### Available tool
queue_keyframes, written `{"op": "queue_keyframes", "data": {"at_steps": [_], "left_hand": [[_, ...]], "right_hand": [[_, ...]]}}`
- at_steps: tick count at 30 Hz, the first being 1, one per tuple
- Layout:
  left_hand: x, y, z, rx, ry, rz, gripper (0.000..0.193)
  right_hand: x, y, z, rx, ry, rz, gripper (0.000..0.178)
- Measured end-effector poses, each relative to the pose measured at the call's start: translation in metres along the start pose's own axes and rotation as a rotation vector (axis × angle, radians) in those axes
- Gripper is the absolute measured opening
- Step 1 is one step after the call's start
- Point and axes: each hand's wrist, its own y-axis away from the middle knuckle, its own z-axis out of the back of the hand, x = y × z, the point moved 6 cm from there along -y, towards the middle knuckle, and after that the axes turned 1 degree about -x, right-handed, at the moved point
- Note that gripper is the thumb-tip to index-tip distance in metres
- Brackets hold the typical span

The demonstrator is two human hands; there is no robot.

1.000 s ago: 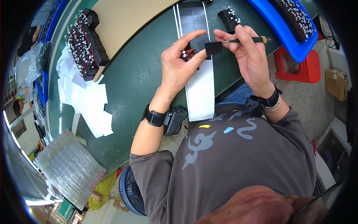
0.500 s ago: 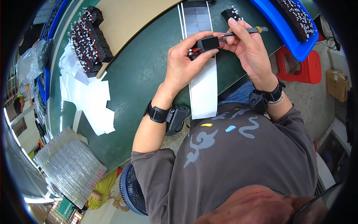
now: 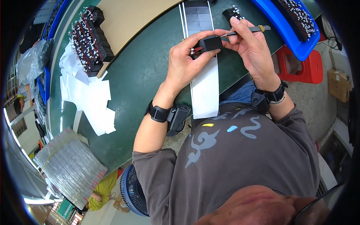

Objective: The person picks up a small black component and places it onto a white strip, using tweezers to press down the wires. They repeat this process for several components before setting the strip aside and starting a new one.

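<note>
My left hand point(image 3: 187, 62) grips a black rectangular block point(image 3: 211, 44) between thumb and fingers, and red wires point(image 3: 196, 50) stick out of its left end. In my right hand point(image 3: 252, 50) is a pair of tweezers point(image 3: 254, 29), dark grey with a yellow band, held between thumb and fingers. The tips of the tweezers reach the right end of the block; whether they touch it I cannot tell. Below both hands a long white sheet point(image 3: 205, 88) with dark grey squares point(image 3: 198, 20) at its far end lies on the green table point(image 3: 140, 75).
Many wired black blocks point(image 3: 90, 41) stand at the left beside a tan board point(image 3: 131, 18) and loose white paper point(image 3: 88, 101). More blocks fill a blue tray point(image 3: 300, 48) at the right. A few blocks point(image 3: 232, 15) lie beyond my right hand. A red stool point(image 3: 311, 67) stands right.
The tweezers and my right fingers have shifted very slightly to the right and up. The block stays in my left hand, almost unmoved.
</note>
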Motion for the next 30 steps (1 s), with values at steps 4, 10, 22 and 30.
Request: {"op": "queue_keyframes", "data": {"at_steps": [4,10,22,30], "left_hand": [[-0.001,-0.0008,0.0002,0.006,-0.007,-0.017,0.041],[-0.0004,-0.0013,0.0011,-0.054,0.071,-0.006,0.04],[-0.0008,-0.0014,0.0008,-0.047,0.07,0.01,0.04],[0.001,-0.0008,0.0006,-0.05,0.081,0.007,0.04]], "right_hand": [[-0.006,-0.0013,0.0018,-0.035,0.032,-0.031,0.022],[-0.0037,-0.0018,-0.0023,-0.045,0.053,-0.044,0.025],[-0.0032,-0.0036,-0.0011,-0.026,0.067,-0.047,0.026],[-0.0047,-0.0051,-0.0025,-0.021,0.057,-0.05,0.026]]}}
